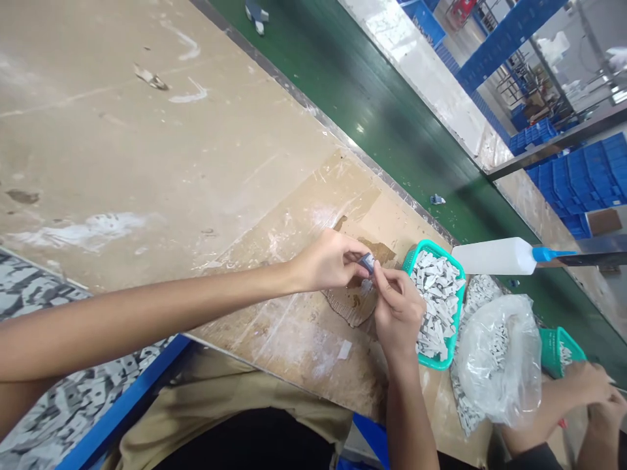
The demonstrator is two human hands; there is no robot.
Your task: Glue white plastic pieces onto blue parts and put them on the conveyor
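Note:
Between my two hands, above a worn brown patch on the bench, is a small dark blue-grey and white plastic part [366, 262]. My left hand [333, 262] pinches it from the left with thumb and fingers. From the right, my right hand [399, 303] closes its thumb and fingertips at the part's other end; whether a second small piece sits in that pinch is hidden. Just right of my right hand stands a green basket [460, 307] full of small grey-white plastic pieces [435, 300].
A white bottle with a blue nozzle [494, 256] lies beyond the basket. Right of it sits a clear plastic bag [504, 365] of pieces, near a co-worker's hands [595, 391]. A green conveyor belt [392, 143] carries scattered parts. A blue-edged bin [127, 398] of parts is at lower left.

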